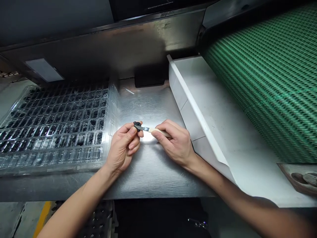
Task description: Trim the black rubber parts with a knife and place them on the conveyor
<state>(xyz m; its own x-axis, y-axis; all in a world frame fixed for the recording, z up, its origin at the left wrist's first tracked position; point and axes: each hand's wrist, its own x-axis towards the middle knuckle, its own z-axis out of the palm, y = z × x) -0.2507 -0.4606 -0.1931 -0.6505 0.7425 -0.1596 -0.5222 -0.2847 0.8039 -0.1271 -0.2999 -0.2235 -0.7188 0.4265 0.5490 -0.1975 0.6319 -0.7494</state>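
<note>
Between the thumb and fingers of my left hand (123,145) is a small round black plastic part (137,124). My right hand (175,138) is closed around the pale handle of a knife (158,131). The short metal blade points left and lies against the black part. Both hands are above the metal table (148,168), near its middle. The fingertips of my left hand partly hide the black part.
Clear plastic trays (56,132) full of black parts stand at the left. A white chute (223,122) rises on the right, beside a green mesh conveyor belt (277,76). Toward the back lie a thin white strip (128,91) and a black block (149,80).
</note>
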